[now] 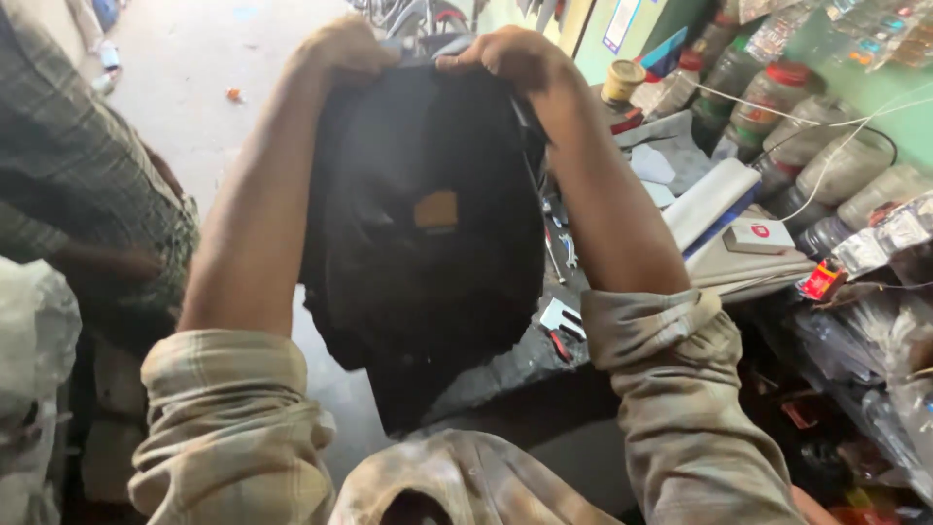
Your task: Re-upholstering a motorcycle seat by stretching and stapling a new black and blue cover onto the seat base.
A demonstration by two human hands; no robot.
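A black bag point(428, 243) of soft fabric, with a small tan patch on its face, hangs between my forearms and over the edge of a cluttered counter point(680, 165). My left hand point(345, 49) grips its top edge at the far left. My right hand point(510, 58) grips the same top edge just to the right. Both hands are closed on the fabric, a short gap apart. The bag's lower end hides behind my rolled sleeves.
Another person in a checked shirt point(87, 185) stands at the left. The counter on the right carries pliers point(562, 326), small metal tools, a white roll point(708, 202), a small white box point(758, 235) and jars point(777, 92). Plastic packets hang at far right. A white sack point(29, 369) sits low left.
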